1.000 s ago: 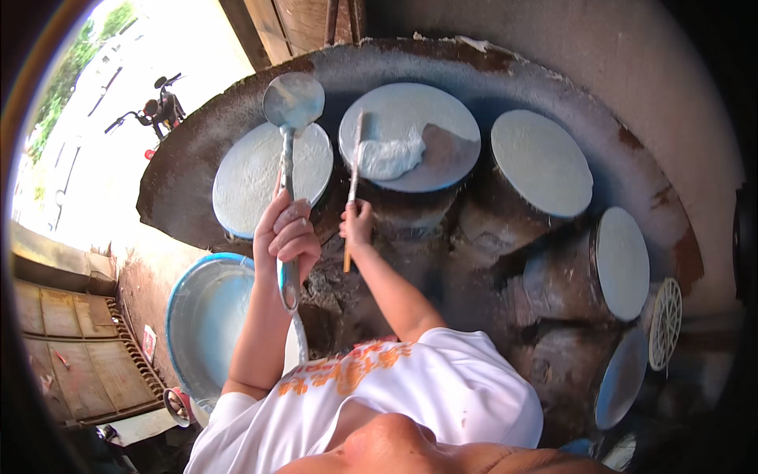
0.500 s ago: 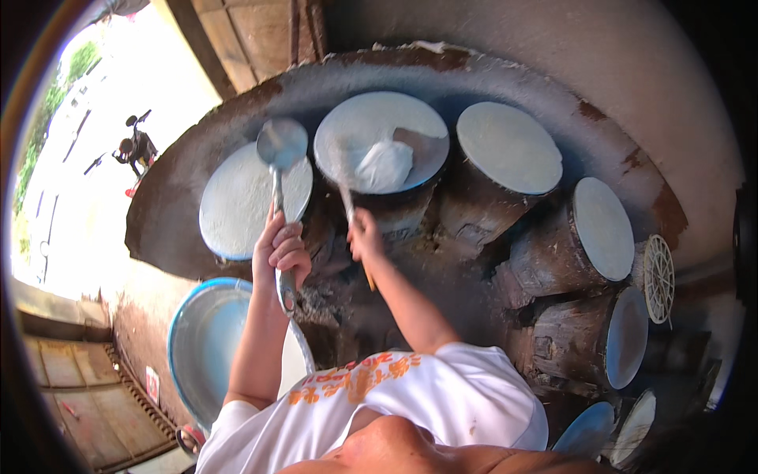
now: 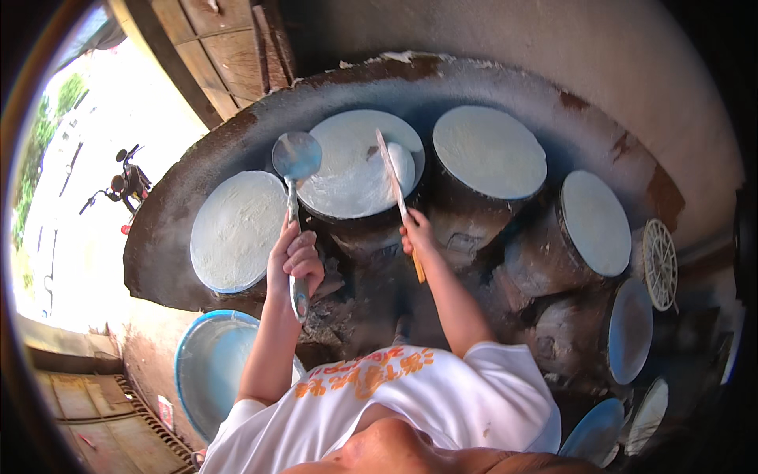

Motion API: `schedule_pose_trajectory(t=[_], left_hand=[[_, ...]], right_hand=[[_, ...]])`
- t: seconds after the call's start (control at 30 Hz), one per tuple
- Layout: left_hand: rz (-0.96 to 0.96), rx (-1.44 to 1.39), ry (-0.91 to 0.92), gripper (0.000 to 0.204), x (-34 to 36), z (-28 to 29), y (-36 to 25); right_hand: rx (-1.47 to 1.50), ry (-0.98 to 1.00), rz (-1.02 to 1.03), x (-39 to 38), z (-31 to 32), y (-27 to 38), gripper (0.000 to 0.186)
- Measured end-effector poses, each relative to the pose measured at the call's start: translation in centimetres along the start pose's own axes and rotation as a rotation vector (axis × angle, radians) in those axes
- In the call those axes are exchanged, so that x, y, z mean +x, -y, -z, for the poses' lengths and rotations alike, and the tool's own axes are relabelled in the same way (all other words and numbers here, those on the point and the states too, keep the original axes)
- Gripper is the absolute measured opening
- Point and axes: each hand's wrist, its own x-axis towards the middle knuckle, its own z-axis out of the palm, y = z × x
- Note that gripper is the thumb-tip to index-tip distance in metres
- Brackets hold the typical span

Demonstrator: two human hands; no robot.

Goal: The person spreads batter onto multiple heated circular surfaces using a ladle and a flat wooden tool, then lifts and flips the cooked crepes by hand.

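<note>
My left hand (image 3: 296,261) grips the handle of a metal ladle (image 3: 297,156), its batter-smeared bowl raised at the left edge of the middle round griddle (image 3: 332,197). My right hand (image 3: 416,231) holds a long, flat spreader (image 3: 389,166) with a wooden handle, its blade over that griddle, at a pale heap of batter (image 3: 403,162). Wet white batter coats much of the surface, with a small darker patch near the middle. Round griddles covered in pale layers stand on either side, one (image 3: 237,231) at left, another (image 3: 489,150) at right.
More griddles (image 3: 596,221) curve down the right, beside a round lattice rack (image 3: 659,265), inside a curved, rusty rim (image 3: 174,229). A large blue-rimmed basin (image 3: 213,371) stands low left. A two-wheeler (image 3: 126,186) is outside in bright light at left; panelled boards (image 3: 221,55) stand behind.
The spreader has moved right across the middle griddle, batter now covers more of its darker area, and the heap sits further right. The ladle is still in my left hand. The view has shifted.
</note>
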Motion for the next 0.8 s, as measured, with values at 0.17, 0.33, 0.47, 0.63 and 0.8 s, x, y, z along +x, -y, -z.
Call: schedule_pose_trajectory(t=[0.17,0.33,0.47,0.63,0.8], left_hand=[[-0.055,0.016,0.035,0.017,3.0,-0.2,-0.6],[0.003,0.149,-0.065,0.033,9.0,-0.7,1.6],[0.063,0.090,-0.101,0.035,12.4,0.0,2.3],[0.037,0.153,-0.156,0.033,14.7,0.3,2.7],[0.085,0.186,0.008,0.033,15.8,-1.6,3.3]], right_hand=[[-0.526,0.358,0.141,-4.4,-1.3,-1.4,0.034],[-0.331,0.202,0.016,-1.9,11.1,0.8,0.036],[-0.460,0.238,0.045,5.2,10.0,6.1,0.032],[-0.971,0.062,0.905,8.2,4.0,6.7,0.025],[-1.081,-0.275,0.715,5.7,11.0,6.1,0.033]])
